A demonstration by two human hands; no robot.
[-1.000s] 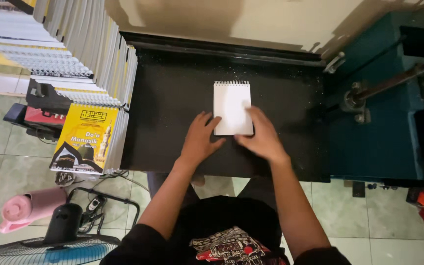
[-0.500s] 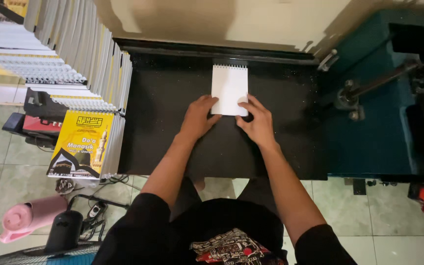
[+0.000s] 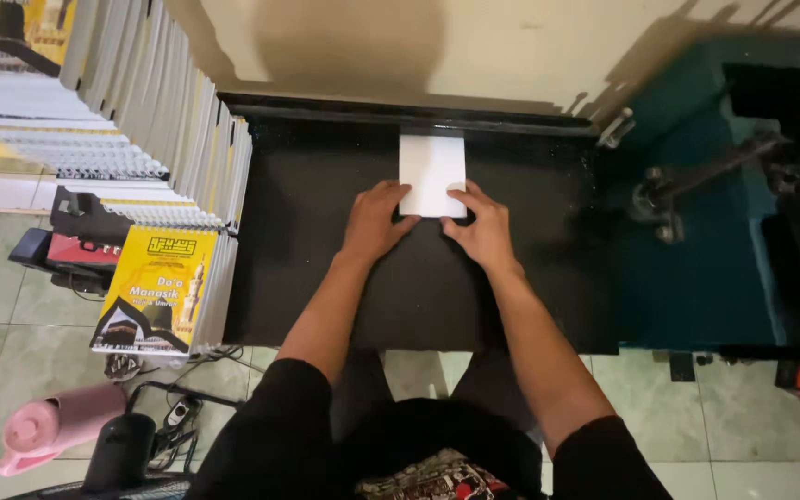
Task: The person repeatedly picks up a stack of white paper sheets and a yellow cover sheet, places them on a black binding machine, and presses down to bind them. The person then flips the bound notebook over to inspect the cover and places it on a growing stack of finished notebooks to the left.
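While the person leans over the bench, these are the things I note:

Booklet: the small white booklet (image 3: pixel 432 174) lies flat on the black machine bed (image 3: pixel 326 259), its far edge now tucked against or under the dark bar (image 3: pixel 400 109) at the back; the wire spiral that showed along that edge a second ago is out of sight.

Change: over the last second the booklet has slid away from the person toward the bar, and both hands have gone forward with it.

Left hand: the left hand (image 3: pixel 372 224) rests palm-down on the bed, fingers spread a little, fingertips pressing the booklet's near left corner. It grips nothing.

Right hand: the right hand (image 3: pixel 483 230) mirrors it at the near right corner, fingers loosely apart, flat on paper and bed.

Meaning: as I judge it, the bound edge has been fed into the machine's slot and the hands are squaring it there; whether it is fully seated I cannot tell.

Machine: a teal machine body (image 3: pixel 696 241) with a metal lever (image 3: pixel 715 162) stands to the right, untouched.

Surroundings: stacks of spiral-bound booklets (image 3: pixel 155 120) stand left, a yellow-covered one (image 3: pixel 155 292) in front; a pink bottle (image 3: pixel 43 426) lies on the tiled floor.
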